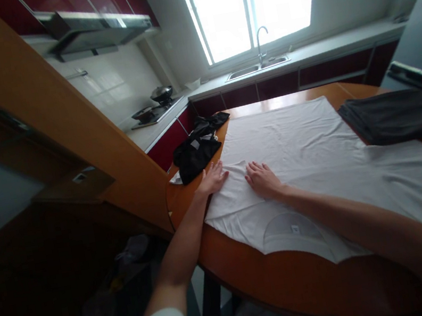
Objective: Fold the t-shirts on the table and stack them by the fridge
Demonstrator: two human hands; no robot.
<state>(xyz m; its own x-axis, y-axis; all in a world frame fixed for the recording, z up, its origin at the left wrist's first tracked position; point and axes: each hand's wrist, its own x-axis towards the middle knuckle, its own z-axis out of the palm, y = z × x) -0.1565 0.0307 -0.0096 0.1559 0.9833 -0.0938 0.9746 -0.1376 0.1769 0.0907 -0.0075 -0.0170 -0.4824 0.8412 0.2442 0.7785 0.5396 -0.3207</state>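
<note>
A white T-shirt (292, 139) lies spread over the wooden table, its neckline with a small label towards me and its hem towards the window. My left hand (214, 178) rests on the shirt's left edge, by the sleeve, fingers stretched out. Flat on the cloth a little further right is my right hand (263, 179), its fingers extended and the forearm crossing above the collar. Small creases run through the fabric between the two hands. Neither hand grips anything that I can see.
Black clothing (197, 152) is heaped at the table's left edge. Folded dark grey trousers (401, 112) lie at the right. The rounded wooden table (280, 281) has its near edge below the collar. Beyond are a stove (157, 112) with pans and a sink (245, 72).
</note>
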